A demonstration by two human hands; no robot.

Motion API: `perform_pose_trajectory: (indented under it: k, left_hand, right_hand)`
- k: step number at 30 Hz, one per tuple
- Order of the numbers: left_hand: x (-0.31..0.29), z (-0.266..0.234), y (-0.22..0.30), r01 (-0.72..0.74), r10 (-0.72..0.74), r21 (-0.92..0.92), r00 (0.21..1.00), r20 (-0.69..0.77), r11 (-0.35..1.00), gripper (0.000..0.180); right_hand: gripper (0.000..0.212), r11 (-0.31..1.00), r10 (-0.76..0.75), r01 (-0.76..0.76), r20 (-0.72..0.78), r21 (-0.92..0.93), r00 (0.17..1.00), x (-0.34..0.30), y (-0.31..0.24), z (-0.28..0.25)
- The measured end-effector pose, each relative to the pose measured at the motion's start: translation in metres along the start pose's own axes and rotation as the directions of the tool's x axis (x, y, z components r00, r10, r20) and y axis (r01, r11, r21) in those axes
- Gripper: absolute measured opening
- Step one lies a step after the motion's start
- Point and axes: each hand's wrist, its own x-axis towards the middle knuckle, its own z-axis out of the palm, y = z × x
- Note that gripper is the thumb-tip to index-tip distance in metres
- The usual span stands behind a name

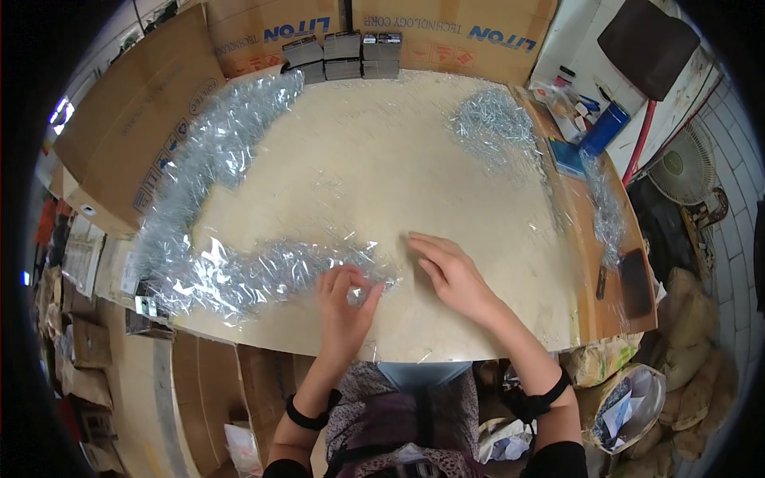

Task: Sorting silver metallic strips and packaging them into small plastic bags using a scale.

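Observation:
A long heap of small clear, shiny plastic pieces point(215, 275) lies along the left and near side of the pale tabletop point(382, 183). My left hand point(344, 303) is at the right end of this heap, fingers curved and the thumb apart from them. Glinting pieces show through that gap; I make out nothing held. To its right, my right hand point(450, 275) is low over the bare board, fingers stretched out and holding nothing visible. Between the hands a few loose pieces are scattered.
A smaller pile of clear pieces point(494, 123) lies at the far right. Stacks of dark flat packs point(343, 56) stand at the back against cardboard boxes point(462, 40). On the right wooden strip are a blue can point(606, 129) and a dark phone-like slab point(636, 283). A fan point(684, 167) stands beyond.

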Motion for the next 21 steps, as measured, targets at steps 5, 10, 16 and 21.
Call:
perform_pose_trajectory:
  k: [5,10,16,21]
  left_hand:
    - [0.015,-0.002,-0.002,-0.368,0.340,0.384,0.930,0.143,0.847,0.036]
    - [0.010,-0.013,-0.009,-0.339,0.220,0.552,0.937,0.273,0.762,0.041]
    - [0.010,-0.016,-0.014,-0.258,0.134,0.513,0.955,0.266,0.818,0.042]
    - [0.015,-0.026,-0.006,-0.215,0.012,0.557,0.939,0.345,0.802,0.044]
  right_hand:
    - [0.045,0.981,-0.081,0.107,0.162,-0.159,0.984,0.056,0.037,0.023]
    - [0.052,0.933,-0.170,0.233,0.237,-0.273,0.957,0.132,0.045,0.076]
    - [0.055,0.886,-0.285,0.398,0.396,-0.239,0.873,0.224,0.048,0.163]
    - [0.057,0.835,0.008,0.088,0.173,-0.543,0.985,0.319,0.107,0.158]
